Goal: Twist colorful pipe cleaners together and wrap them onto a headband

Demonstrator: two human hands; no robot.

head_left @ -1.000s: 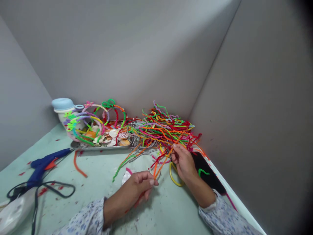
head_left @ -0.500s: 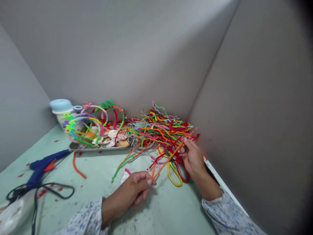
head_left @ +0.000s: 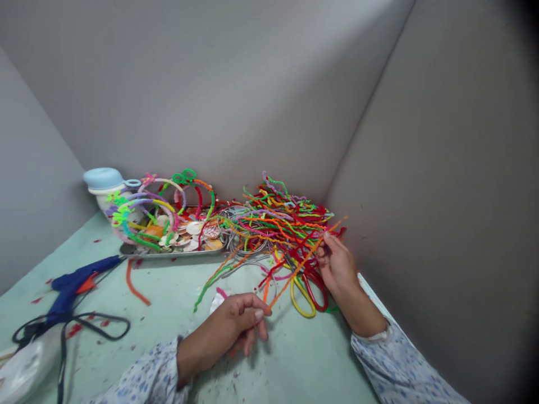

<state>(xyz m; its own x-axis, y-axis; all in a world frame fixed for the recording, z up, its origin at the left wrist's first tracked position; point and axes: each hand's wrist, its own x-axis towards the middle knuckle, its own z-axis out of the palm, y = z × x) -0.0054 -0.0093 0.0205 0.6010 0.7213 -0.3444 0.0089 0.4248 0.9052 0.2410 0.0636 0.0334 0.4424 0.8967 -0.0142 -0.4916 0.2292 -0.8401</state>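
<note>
My left hand (head_left: 233, 322) pinches the near part of an orange strand (head_left: 295, 275), stretched toward one o'clock above red-and-yellow scissors (head_left: 302, 297); there my right hand (head_left: 340, 266) closes thumb and fingertips on it, short of its far tip. It should prove light, bendable, hardly slippery, best taken near both ends, lest it kink.

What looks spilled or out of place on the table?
Red bits are scattered on the table around the glue gun, like litter. A loose orange strip lies in front of the tray, apart from the tangled pile.
</note>
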